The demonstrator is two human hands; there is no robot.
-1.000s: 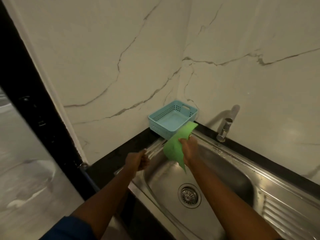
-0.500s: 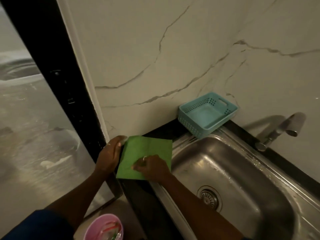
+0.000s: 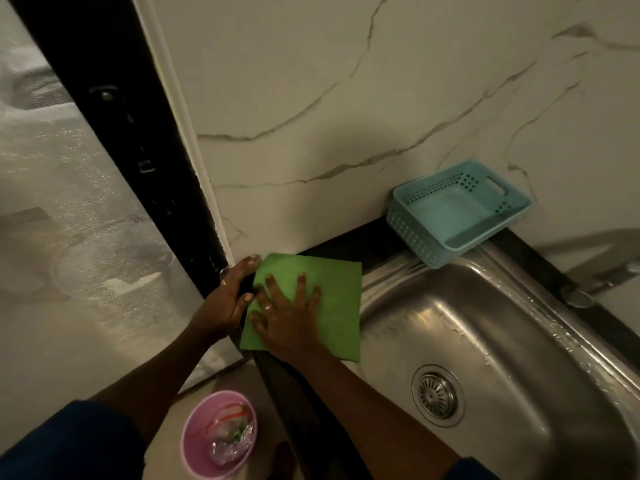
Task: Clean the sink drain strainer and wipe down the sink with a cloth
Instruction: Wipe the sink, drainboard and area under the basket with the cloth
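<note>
One green cloth [image 3: 337, 306] lies flat, seemingly square.

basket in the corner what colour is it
The basket is light blue with perforated sides, seen in the head view.

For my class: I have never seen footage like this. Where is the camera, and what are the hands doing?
No machine here: a person wears a camera on the head, looking down at their own two hands. The right hand lies flat on a green cloth laid on the dark counter beside a steel sink. The left hand is at the cloth's left edge; its grip is unclear. The drain strainer sits in the sink, a blue basket at its far corner.
</note>
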